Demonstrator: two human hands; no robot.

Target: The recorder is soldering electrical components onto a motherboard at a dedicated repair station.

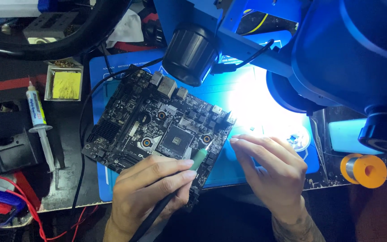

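Observation:
A black circuit board (pixel 157 125) lies tilted on a blue work mat (pixel 242 96). My left hand (pixel 151 190) grips a soldering iron (pixel 198 157) with a green collar and black handle; its tip touches the board's right edge. My right hand (pixel 272 172) hovers just right of the board, fingers curled and pinched together; whether something thin sits between them is too small to tell. A blue microscope (pixel 319 49) hangs over the mat, with its black lens barrel (pixel 191 54) above the board's top edge.
A flux syringe (pixel 39 121) and a tin holding a yellow sponge (pixel 64 84) lie left of the mat. An orange solder spool (pixel 364 170) sits at the right. Red wires (pixel 27 206) trail at the bottom left. Bright light glares on the mat's right half.

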